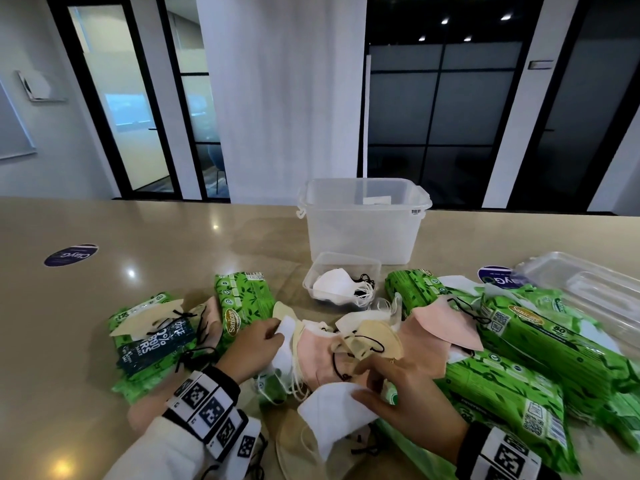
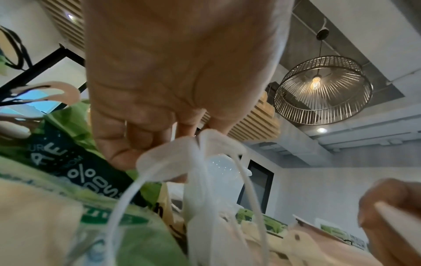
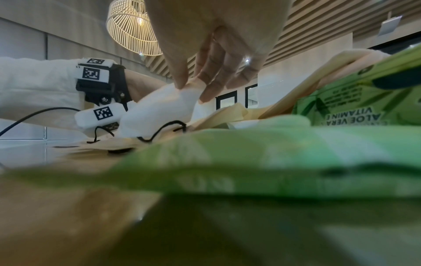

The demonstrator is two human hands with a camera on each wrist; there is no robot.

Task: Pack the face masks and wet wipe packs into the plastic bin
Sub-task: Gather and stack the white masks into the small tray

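The tabletop [image 1: 104,244] carries the clear plastic bin [image 1: 363,223] at the back, green wet wipe packs [image 1: 540,344] and loose face masks [image 1: 322,351] before it. The left hand [image 1: 254,344] pinches a white mask; the right hand [image 1: 408,400] fingers pinch another white mask [image 1: 332,410].

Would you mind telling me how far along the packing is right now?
Barely begun. The big bin looks almost empty, while a small tub holds a few masks. The left hand and right hand each pinch a white mask from the pile. The other loose masks and all the green wipe packs remain on the table.
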